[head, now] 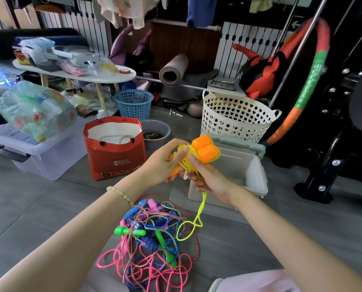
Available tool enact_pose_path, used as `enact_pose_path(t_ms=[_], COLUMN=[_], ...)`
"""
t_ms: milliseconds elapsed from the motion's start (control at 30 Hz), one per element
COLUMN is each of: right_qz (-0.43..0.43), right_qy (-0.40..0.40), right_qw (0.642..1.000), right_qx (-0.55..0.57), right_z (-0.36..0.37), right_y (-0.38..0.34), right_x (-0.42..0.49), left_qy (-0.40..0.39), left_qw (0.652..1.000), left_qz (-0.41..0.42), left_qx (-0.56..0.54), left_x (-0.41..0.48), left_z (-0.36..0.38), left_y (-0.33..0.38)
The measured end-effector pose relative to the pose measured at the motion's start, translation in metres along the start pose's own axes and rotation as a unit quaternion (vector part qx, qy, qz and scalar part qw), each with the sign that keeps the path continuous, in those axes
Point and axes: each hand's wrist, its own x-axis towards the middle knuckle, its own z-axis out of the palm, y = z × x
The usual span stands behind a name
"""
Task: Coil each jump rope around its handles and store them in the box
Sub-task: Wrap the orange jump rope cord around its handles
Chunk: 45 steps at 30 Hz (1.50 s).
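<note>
My left hand (162, 163) grips two orange handles (205, 147) held side by side, with yellow rope (185, 159) wound around them. My right hand (209, 178) pinches the same yellow rope just below the handles. Its loose end (191, 227) hangs down to the floor. Directly behind my hands stands an open grey-white box (253, 175); its inside is partly hidden. On the floor in front of me lies a tangled pile of jump ropes (152, 239) in pink, blue, green and braided cord, with green and blue handles showing.
A red paper bag (114, 161) stands left of the box. Behind are a cream heart-patterned basket (237, 119), a blue basket (133, 104) and a grey bowl (154, 129). A clear storage bin (38, 152) sits at left. Black gym equipment (331, 133) fills the right.
</note>
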Motion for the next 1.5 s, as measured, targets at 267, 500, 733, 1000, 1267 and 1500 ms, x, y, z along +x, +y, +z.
enact_pose_path(t_ms=[267, 500, 733, 1000, 1267, 1500], right_qz=[-0.011, 0.015, 0.096, -0.075, -0.263, -0.189], right_qy=[-0.004, 0.077, 0.073, 0.123, 0.154, 0.134], right_qw=[0.935, 0.971, 0.973, 0.821, 0.840, 0.938], right_qx=[-0.355, -0.225, 0.197, -0.553, -0.449, -0.259], right_z=[0.005, 0.009, 0.008, 0.010, -0.014, -0.022], right_y=[0.015, -0.004, -0.014, -0.017, -0.032, -0.033], right_x=[-0.004, -0.004, -0.014, -0.016, -0.021, -0.021], left_qy=[0.090, 0.118, 0.129, 0.126, -0.009, -0.128], left_qw=[0.995, 0.990, 0.987, 0.981, 0.990, 0.980], left_qz=[-0.047, -0.059, -0.047, -0.049, -0.016, 0.000], left_qx=[0.009, 0.058, 0.087, 0.142, 0.141, 0.152], left_x=[0.008, 0.013, 0.012, 0.012, 0.001, -0.008], left_z=[-0.008, -0.007, -0.005, -0.005, 0.001, 0.003], left_y=[-0.010, -0.014, -0.017, -0.019, -0.003, 0.011])
